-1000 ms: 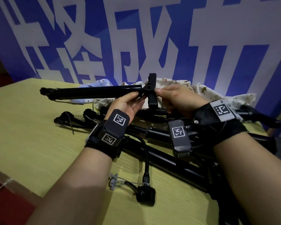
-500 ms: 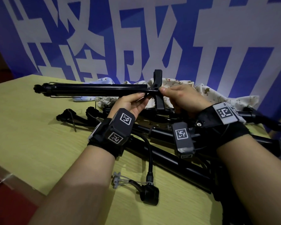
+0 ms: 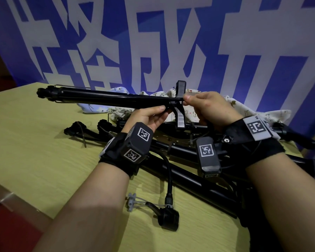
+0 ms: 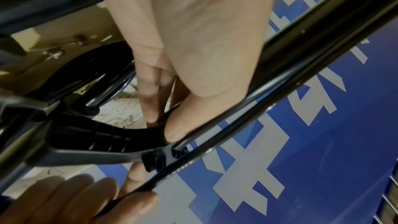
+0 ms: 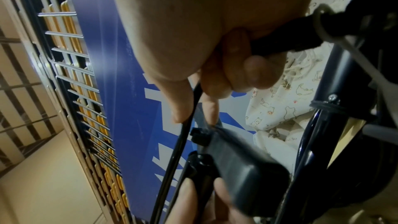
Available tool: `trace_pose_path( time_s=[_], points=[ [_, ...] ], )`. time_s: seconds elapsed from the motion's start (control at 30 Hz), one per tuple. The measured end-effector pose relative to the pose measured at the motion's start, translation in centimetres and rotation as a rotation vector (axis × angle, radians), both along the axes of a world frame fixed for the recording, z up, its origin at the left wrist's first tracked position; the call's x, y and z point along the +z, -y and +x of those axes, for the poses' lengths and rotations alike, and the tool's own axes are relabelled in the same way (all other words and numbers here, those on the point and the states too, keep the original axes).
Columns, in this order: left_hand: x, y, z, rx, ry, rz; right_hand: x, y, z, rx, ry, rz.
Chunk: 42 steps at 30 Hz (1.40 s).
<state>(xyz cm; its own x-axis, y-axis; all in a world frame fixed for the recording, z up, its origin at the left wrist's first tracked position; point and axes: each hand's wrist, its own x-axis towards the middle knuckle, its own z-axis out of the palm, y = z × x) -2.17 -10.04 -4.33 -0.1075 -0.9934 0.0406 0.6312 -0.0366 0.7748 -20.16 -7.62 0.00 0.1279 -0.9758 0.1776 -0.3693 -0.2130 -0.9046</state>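
Observation:
I hold a long black tube (image 3: 107,98) level above the yellow table (image 3: 35,151), with a black cross piece (image 3: 180,113) at its right end. My left hand (image 3: 149,117) grips the tube from below, beside the cross piece. In the left wrist view its thumb (image 4: 193,57) lies along the tube (image 4: 301,48), next to the ribbed cross piece (image 4: 90,135). My right hand (image 3: 207,108) pinches the tube's end at the cross piece. The right wrist view shows my right hand (image 5: 193,31) with thumb and forefinger on a thin black rod (image 5: 178,151) above the cross piece (image 5: 243,173).
A pile of black stands (image 3: 198,182) lies on the table under my wrists. A small black part on a cable (image 3: 168,218) sits near the front. Patterned cloth (image 3: 244,110) is bunched at the back, below a blue banner (image 3: 171,42). The table's edge runs at the lower left.
The tube's left end has risen a little, so it now slopes down toward the cross piece. Both hands keep their hold and have shifted slightly right.

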Motion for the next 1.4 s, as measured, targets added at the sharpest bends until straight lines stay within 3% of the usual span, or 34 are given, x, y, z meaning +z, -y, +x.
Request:
trace_pose_path(
  time_s=[0.43,0.7,1.03,1.2,1.33,1.4],
  points=[
    [0.0,0.4,-0.3,-0.088,-0.067,-0.016,-0.4,0.2,0.1,0.110,0.052,0.086],
    [-0.9,0.5,-0.8,-0.197,0.085,-0.053,-0.7,-0.4,1.1,0.094,0.049,0.074],
    [-0.8,0.3,-1.2,-0.086,0.157,-0.076,-0.7,-0.3,1.6,0.056,-0.042,0.029],
    [-0.5,0.7,-0.9,-0.004,0.160,-0.077,-0.8,0.0,1.4,0.085,-0.175,0.006],
    [0.2,1.2,0.6,0.135,0.061,0.014,-0.2,0.3,-0.4,0.169,-0.342,0.117],
    [0.4,1.3,1.1,0.165,0.013,0.069,-0.2,0.4,-0.7,0.237,-0.275,0.202]
  ],
)
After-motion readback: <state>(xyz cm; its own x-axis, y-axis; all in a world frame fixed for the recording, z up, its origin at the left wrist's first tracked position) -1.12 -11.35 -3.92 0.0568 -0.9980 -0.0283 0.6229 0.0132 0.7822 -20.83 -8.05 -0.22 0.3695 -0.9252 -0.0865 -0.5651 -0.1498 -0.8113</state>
